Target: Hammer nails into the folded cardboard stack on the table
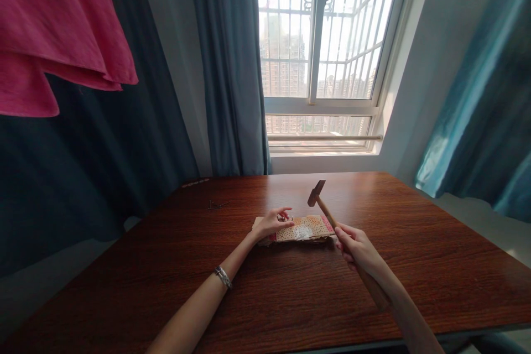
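A wooden-handled hammer (327, 213), probably stiff, head-heavy and best gripped low, is wrapped by the right hand (355, 246) at the dotted cardboard's (305, 230) right end, while the left hand (274, 222) curls narrowly over its left part, contents unclear.

No text, label, brand, number or sign is legible. The looped shapes (308, 2) at the window (316, 38) and the pale marks (196, 182) at the far-left corner of the table (265, 293) cannot be resolved as characters.
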A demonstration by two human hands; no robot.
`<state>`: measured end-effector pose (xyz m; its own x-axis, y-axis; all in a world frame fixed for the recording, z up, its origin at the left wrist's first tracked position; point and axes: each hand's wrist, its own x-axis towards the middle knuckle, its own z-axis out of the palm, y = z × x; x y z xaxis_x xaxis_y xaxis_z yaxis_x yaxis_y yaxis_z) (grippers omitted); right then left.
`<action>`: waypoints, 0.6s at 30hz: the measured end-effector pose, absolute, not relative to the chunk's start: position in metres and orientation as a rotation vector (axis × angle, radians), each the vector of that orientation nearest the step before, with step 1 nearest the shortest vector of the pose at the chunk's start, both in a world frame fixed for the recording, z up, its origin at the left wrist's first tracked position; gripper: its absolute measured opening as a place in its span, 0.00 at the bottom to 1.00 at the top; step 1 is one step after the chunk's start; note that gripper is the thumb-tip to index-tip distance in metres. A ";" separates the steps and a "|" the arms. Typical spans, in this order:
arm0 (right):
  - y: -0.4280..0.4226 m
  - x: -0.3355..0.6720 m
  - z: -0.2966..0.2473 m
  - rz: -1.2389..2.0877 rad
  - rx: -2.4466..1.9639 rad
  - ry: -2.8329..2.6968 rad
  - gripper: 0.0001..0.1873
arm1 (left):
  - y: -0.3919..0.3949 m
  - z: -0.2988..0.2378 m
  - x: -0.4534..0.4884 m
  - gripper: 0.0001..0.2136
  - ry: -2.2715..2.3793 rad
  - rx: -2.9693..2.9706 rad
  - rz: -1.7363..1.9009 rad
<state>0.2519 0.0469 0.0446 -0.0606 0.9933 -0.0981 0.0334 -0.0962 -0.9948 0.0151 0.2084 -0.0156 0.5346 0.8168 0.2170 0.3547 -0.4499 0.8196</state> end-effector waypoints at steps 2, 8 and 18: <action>0.047 0.255 0.044 1.302 -1.288 -1.216 0.21 | 0.204 -0.007 0.013 0.28 0.953 2.030 0.791; 0.049 0.267 0.040 1.235 -1.385 -1.176 0.20 | 0.203 0.003 0.006 0.24 0.995 2.014 0.814; 0.063 0.327 0.000 0.390 -1.879 -1.411 0.22 | 0.233 -0.004 -0.018 0.24 1.119 1.704 1.139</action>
<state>0.3266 0.0631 0.0004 0.3487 0.9188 0.1849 0.6932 -0.1201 -0.7107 -0.0176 0.2329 -0.0036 0.2090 0.9437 0.2564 0.2400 -0.3037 0.9221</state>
